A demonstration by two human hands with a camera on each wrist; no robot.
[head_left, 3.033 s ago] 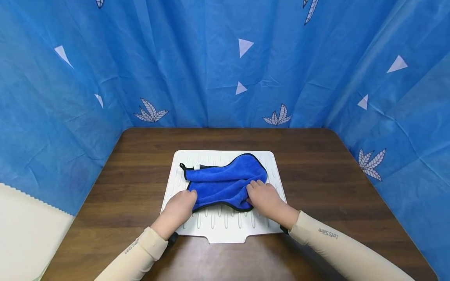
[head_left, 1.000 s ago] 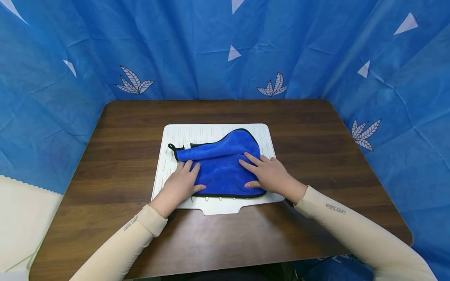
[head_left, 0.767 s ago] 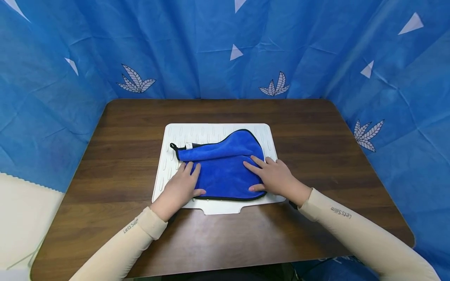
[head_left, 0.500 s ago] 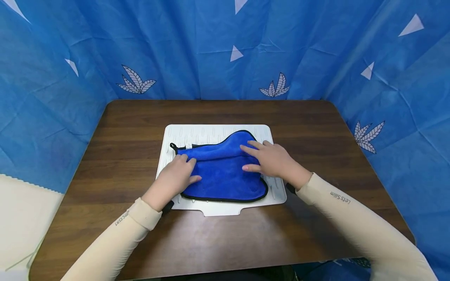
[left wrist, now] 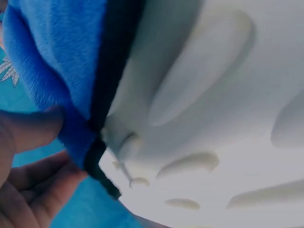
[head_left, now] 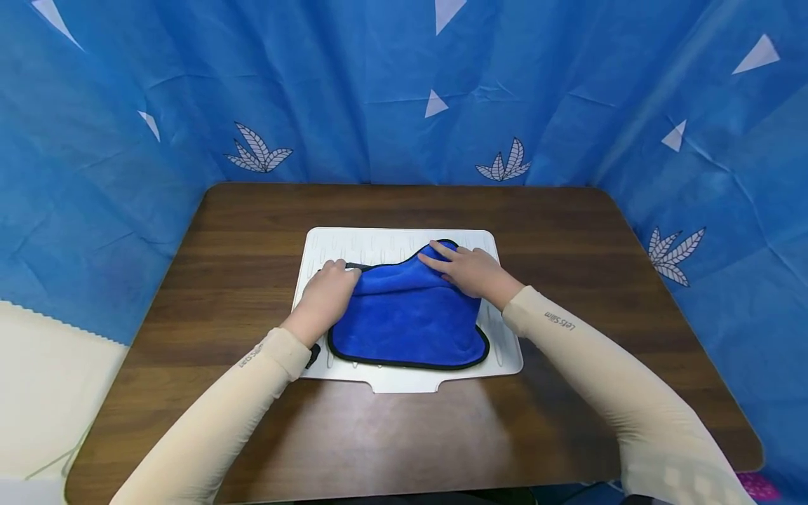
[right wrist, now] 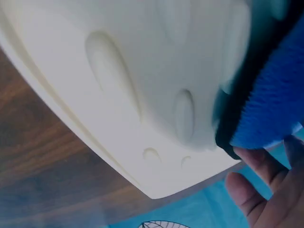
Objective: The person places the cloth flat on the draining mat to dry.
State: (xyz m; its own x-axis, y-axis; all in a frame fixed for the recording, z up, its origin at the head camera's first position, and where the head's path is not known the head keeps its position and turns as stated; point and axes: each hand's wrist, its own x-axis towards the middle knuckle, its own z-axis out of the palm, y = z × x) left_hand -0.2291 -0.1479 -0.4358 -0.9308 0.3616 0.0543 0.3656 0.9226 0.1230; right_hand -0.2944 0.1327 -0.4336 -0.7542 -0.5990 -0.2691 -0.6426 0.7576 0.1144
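A blue plush towel [head_left: 410,330] with black edging lies folded on a white ridged mat or tray [head_left: 404,380]. At its far left corner my left hand [head_left: 327,291] pinches the towel; in the left wrist view the thumb is on the blue side of the towel [left wrist: 57,42], with fingers below. My right hand [head_left: 470,272] rests at the towel's far right corner, fingers extended. The right wrist view has its fingertips touching the towel edge [right wrist: 270,99], the thumb held apart. The hanging loop and label are hidden by my left hand.
The white mat sits on a dark wood table [head_left: 555,280] with rounded corners. Blue curtains [head_left: 328,91] with leaf and triangle prints surround its back and sides. A cream cloth [head_left: 57,393] hangs at the left.
Both hands have moved from the towel's near part to its far corners. My left hand has taken hold of the far left corner. The towel lies smoother than three seconds ago.
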